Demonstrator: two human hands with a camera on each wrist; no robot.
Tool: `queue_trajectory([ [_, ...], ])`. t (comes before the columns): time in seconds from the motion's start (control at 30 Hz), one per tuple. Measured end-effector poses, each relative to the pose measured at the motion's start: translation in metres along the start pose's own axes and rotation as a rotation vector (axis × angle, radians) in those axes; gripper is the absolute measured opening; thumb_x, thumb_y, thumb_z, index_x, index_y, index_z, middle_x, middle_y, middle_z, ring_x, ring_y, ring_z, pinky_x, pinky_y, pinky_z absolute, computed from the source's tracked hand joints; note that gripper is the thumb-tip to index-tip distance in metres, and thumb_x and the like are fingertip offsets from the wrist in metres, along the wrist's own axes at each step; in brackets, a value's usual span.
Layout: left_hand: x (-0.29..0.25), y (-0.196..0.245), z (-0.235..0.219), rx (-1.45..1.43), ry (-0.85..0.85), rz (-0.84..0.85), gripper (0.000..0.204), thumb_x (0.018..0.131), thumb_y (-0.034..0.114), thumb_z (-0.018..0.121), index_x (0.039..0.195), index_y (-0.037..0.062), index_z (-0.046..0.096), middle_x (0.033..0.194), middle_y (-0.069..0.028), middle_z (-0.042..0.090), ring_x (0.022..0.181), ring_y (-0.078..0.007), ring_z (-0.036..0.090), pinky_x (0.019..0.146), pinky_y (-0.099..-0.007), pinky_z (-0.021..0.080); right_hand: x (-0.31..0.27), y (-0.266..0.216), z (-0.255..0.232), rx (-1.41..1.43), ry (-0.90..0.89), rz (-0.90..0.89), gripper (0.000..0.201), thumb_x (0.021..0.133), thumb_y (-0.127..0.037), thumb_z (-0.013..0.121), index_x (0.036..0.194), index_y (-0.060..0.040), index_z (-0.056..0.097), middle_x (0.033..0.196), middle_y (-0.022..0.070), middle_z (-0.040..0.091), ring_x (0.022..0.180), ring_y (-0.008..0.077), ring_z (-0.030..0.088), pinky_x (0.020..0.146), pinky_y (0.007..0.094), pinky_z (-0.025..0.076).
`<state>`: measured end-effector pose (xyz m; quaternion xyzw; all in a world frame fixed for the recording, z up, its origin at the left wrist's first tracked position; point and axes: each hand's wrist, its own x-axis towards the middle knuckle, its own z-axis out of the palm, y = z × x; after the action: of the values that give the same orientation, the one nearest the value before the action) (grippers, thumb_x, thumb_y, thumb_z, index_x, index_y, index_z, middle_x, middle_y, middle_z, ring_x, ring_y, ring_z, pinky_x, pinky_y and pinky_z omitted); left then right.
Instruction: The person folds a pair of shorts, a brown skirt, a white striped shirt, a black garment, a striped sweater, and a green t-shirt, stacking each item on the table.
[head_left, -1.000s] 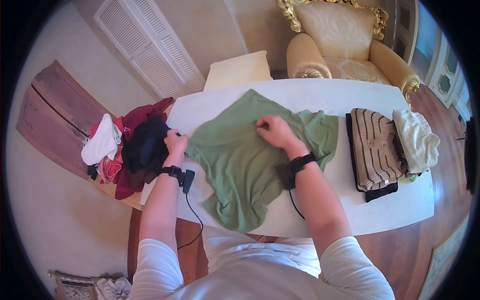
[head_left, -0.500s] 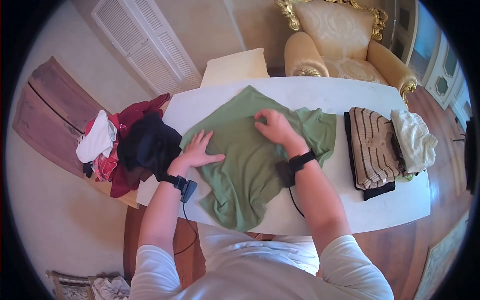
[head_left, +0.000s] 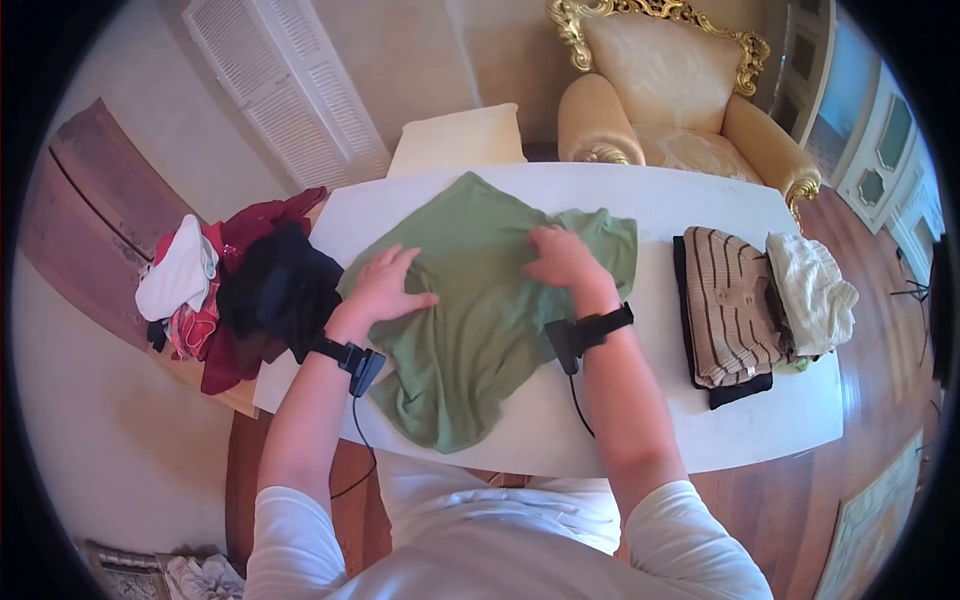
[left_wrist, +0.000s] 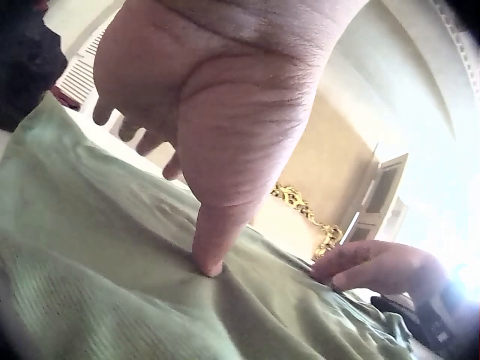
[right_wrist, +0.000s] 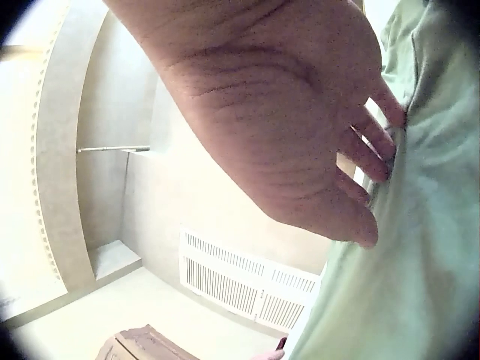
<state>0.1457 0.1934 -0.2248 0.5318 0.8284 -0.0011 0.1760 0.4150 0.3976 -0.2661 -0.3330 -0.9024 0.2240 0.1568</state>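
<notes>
A green short-sleeved shirt (head_left: 470,310) lies spread on the white table (head_left: 740,435), with wrinkles across its near half. My left hand (head_left: 385,285) rests on its left side, fingers spread and thumb held apart. In the left wrist view, the thumb (left_wrist: 215,255) presses its tip into the cloth. On the shirt's right part, near the sleeve, my right hand (head_left: 565,260) touches the fabric with loosely bent fingers. The right wrist view shows those fingers (right_wrist: 367,154) meeting the green cloth, with no fold gripped.
Left of the shirt sits a heap with a black garment (head_left: 280,285), dark red clothes (head_left: 230,370) and a white piece (head_left: 180,270). At the right are a folded brown striped knit (head_left: 735,300) and a white garment (head_left: 812,290). A gold armchair (head_left: 680,85) stands beyond the table.
My left hand has moved from the shirt's left edge, beside the black garment, onto the shirt and spread its fingers. My right hand's curled fingers have loosened on the cloth.
</notes>
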Motion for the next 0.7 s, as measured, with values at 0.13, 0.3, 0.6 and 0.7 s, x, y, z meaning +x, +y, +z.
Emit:
queue_trajectory([
  [0.13, -0.012, 0.029, 0.011, 0.012, -0.089, -0.019, 0.135, 0.068, 0.082, 0.079, 0.170, 0.0202, 0.017, 0.176, -0.0219, 0.004, 0.162, -0.0438, 0.004, 0.128, -0.0556, 0.017, -0.009, -0.008, 0.002, -0.069, -0.003, -0.065, 0.058, 0.072, -0.024, 0.082, 0.127, -0.0077, 0.069, 0.139, 0.0184, 0.063, 0.132, 0.0369, 0.057, 0.110, 0.0506, 0.046],
  [0.3, -0.002, 0.037, 0.013, -0.019, -0.037, -0.133, 0.136, 0.066, 0.090, 0.071, 0.171, 0.0244, 0.015, 0.177, -0.0163, 0.001, 0.161, -0.0458, -0.001, 0.125, -0.0667, 0.011, -0.005, -0.014, -0.003, -0.108, 0.036, 0.024, 0.065, 0.074, -0.025, 0.084, 0.134, -0.0116, 0.065, 0.143, 0.0172, 0.059, 0.134, 0.0390, 0.054, 0.112, 0.0539, 0.044],
  [0.6, 0.026, 0.028, 0.027, -0.147, 0.101, -0.196, 0.123, 0.077, 0.084, 0.067, 0.169, 0.0171, 0.021, 0.175, -0.0182, 0.014, 0.161, -0.0421, 0.011, 0.124, -0.0673, 0.017, -0.023, -0.069, -0.001, -0.081, -0.267, -0.039, 0.075, 0.073, -0.041, 0.088, 0.137, -0.0102, 0.063, 0.146, 0.0186, 0.054, 0.142, 0.0425, 0.045, 0.116, 0.0608, 0.038],
  [0.7, 0.027, -0.016, 0.026, -0.259, 0.250, -0.121, 0.108, 0.085, 0.076, 0.065, 0.166, 0.0131, 0.029, 0.172, -0.0203, 0.024, 0.159, -0.0382, 0.020, 0.125, -0.0595, 0.024, -0.023, -0.062, 0.002, -0.109, -0.276, -0.059, 0.090, 0.067, -0.049, 0.092, 0.143, -0.0118, 0.059, 0.155, 0.0193, 0.047, 0.150, 0.0433, 0.035, 0.121, 0.0628, 0.029],
])
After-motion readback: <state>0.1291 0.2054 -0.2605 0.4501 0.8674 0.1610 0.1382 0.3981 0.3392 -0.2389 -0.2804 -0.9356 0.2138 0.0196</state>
